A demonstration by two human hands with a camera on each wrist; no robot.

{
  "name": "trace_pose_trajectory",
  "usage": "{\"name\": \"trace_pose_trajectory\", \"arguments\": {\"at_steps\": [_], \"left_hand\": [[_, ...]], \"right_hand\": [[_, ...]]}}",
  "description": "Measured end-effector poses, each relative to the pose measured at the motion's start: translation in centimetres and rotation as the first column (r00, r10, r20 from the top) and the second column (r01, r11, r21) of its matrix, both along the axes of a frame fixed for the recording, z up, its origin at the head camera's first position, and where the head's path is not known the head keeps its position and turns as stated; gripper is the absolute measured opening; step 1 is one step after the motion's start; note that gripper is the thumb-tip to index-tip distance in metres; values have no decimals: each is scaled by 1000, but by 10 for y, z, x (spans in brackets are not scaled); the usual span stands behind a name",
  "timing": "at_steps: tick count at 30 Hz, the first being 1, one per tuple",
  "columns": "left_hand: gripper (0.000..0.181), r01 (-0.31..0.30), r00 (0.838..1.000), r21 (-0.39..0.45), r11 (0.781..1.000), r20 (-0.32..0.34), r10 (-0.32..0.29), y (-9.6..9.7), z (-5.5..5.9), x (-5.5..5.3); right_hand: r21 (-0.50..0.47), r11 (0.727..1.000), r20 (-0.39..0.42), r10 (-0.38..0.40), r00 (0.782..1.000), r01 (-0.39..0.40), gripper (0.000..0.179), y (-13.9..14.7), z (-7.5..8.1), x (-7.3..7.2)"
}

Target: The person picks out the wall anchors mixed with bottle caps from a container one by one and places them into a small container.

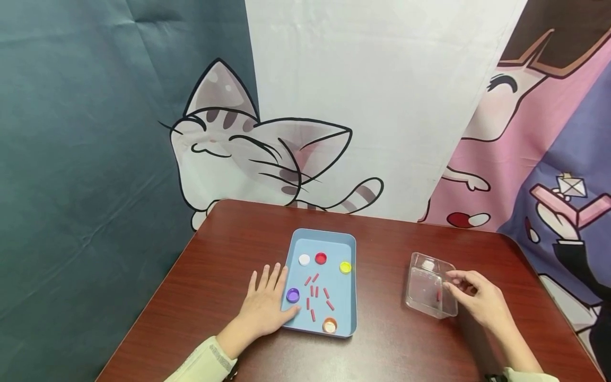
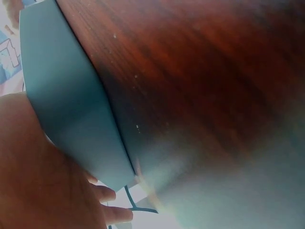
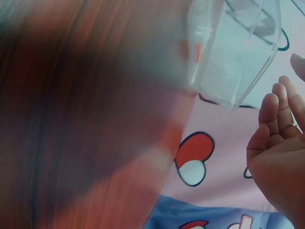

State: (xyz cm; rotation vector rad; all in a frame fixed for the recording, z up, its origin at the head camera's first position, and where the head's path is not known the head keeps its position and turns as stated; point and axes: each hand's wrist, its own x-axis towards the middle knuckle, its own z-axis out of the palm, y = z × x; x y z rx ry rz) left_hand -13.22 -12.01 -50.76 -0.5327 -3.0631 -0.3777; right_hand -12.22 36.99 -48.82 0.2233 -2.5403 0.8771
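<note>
My left hand lies with fingers spread at the left side of a blue tray, its thumb over the rim. On the tray are several small red sticks. My right hand hovers at the right rim of a clear plastic box, with thumb and forefinger apart in the right wrist view and nothing seen between them. One red stick shows in the box; in the right wrist view it is a small red patch through the wall.
Round caps sit in the tray: white, red, yellow, purple and orange. The brown wooden table carries tray and box. Behind it hangs a printed cloth with cartoon figures.
</note>
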Motion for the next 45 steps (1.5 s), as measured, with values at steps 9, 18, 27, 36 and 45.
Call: {"name": "trace_pose_trajectory", "arguments": {"at_steps": [9,18,27,36,45], "left_hand": [[96,5,1000,-1,1000,-7,-5,0,-1,-1],[95,-4,1000,-14,1000,7,4,1,1,-3],[95,-9,1000,-6,1000,9,9,1,1,-1],[95,-5,1000,-2,1000,0,5,1,2,0],[95,-8,1000,-14,1000,2,8,1,1,-1]], "right_hand": [[-14,998,-20,53,998,-53,27,-26,12,0],[-18,987,-91,160,983,-162,29,-54,16,-7],[-6,962,-107,271,957,-273,35,-80,14,-15],[19,948,-91,319,943,-318,33,-98,9,-22],[-5,928,-69,372,926,-373,33,-114,4,-29]]}}
